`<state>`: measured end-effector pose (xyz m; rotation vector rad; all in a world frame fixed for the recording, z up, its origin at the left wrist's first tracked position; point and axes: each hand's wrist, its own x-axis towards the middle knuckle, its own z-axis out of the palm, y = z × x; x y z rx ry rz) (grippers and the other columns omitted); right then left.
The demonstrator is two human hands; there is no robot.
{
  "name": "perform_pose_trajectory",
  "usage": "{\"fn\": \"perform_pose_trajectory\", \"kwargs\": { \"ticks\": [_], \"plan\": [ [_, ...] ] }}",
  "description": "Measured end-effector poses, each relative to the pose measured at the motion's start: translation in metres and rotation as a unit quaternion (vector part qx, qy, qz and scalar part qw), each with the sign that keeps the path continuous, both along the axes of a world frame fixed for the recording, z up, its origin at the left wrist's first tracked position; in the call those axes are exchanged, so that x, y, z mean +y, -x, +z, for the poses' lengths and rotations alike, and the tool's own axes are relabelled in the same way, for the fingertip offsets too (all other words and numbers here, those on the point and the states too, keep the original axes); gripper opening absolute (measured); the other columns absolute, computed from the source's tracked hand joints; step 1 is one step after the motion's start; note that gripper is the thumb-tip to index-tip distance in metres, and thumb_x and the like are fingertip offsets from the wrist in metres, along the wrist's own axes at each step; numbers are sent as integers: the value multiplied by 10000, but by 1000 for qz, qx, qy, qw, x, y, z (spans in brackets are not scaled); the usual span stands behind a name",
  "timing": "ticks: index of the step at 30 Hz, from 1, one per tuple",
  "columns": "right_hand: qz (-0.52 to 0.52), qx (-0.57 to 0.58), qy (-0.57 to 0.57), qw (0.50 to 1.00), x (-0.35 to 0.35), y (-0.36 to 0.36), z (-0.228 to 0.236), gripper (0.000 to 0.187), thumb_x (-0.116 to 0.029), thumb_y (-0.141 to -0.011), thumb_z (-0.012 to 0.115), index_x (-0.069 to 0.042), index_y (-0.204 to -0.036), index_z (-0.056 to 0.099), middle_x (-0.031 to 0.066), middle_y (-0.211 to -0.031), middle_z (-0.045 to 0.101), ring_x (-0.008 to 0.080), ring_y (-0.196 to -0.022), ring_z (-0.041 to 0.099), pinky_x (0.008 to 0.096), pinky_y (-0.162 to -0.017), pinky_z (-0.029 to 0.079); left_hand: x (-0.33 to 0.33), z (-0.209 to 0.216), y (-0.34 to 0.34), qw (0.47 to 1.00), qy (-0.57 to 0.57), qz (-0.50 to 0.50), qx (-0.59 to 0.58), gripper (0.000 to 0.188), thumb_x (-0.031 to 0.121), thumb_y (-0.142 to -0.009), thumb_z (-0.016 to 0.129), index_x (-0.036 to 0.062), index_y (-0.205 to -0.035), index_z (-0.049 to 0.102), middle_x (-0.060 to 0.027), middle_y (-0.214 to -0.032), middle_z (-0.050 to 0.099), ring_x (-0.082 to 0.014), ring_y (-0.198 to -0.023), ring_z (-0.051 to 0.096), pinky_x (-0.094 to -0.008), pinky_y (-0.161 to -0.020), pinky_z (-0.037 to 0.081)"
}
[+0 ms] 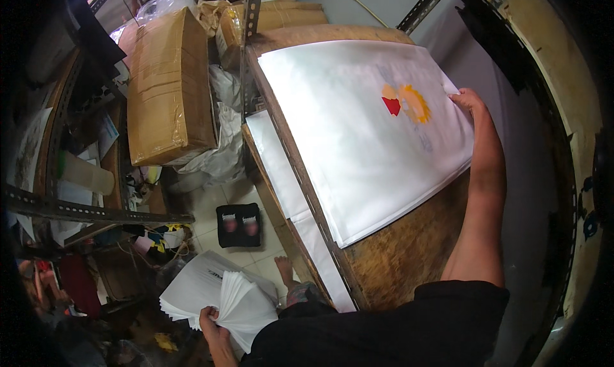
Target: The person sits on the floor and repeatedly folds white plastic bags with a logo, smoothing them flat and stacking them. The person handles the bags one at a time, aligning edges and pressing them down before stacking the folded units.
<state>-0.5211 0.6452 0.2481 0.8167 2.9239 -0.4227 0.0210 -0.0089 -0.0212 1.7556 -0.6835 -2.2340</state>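
On the wooden tabletop lies a flat stack of large white sheets [320, 124], its layers fanned slightly at the near edge. The top sheet carries a red, yellow and orange printed picture [406, 103] with faint grey lettering. At the stack's right edge, my right hand [468, 101] pinches a corner of the top sheet between thumb and fingers. Low on the left, my left hand [215, 325] grips a bundle of white sheets [246, 306], bunched and hanging beside my body. Whether the sheets are cloth or paper, I cannot tell.
Under the wooden tabletop [396, 258], a shelf holds more white sheets [272, 165]. A large cardboard box [169, 88] stands at far left, near metal racks. A folded black printed cloth [238, 225] lies on the tiled floor by my foot [284, 270].
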Motion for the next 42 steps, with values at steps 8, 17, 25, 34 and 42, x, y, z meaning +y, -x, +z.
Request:
{"fn": "perform_pose_trajectory", "kwargs": {
  "ticks": [8, 17, 25, 34, 42],
  "plan": [
    [50, 36, 286, 956, -5, -20, 12, 429, -223, -795, 742, -18, -1152, 622, 163, -1028, 685, 269, -890, 675, 437, -780, 545, 11, 30, 11, 999, 31, 12, -30, 142, 90, -775, 582, 103, -676, 481, -5, -640, 470, -125, -594, 451, -249, -637, 434],
    [84, 29, 16, 996, 46, 1, -13, 623, -231, -691, 746, -4, -1248, 584, 202, -1130, 665, 332, -1039, 642, 420, -915, 488, 0, 1, -5, 1000, 15, -24, 12, 127, 96, -776, 593, 98, -687, 504, -10, -660, 498, -143, -632, 492, -282, -670, 460],
    [149, 121, -70, 979, 10, -1, -5, 690, -224, -662, 751, 48, -1266, 562, 242, -1180, 646, 349, -1125, 616, 384, -959, 466, 10, 19, -4, 1000, -1, -15, 13, 145, 101, -777, 595, 106, -676, 491, -10, -653, 491, -143, -631, 487, -277, -666, 446],
    [246, 44, 262, 932, -53, -58, 57, 217, -178, -809, 616, -30, -964, 653, 37, -784, 642, 148, -728, 589, 290, -740, 470, 1, -1, -19, 1000, 10, 2, 11, 145, 87, -769, 573, 106, -675, 464, -14, -661, 469, -143, -635, 453, -279, -687, 436],
    [143, 43, 92, 984, -32, -23, 33, 270, -216, -842, 680, -22, -1029, 695, 85, -989, 679, 192, -934, 604, 337, -863, 447, 4, -5, -23, 1000, 21, -21, 8, 106, 92, -759, 566, 91, -696, 480, -23, -658, 459, -150, -641, 441, -282, -685, 432]
  ]
}}
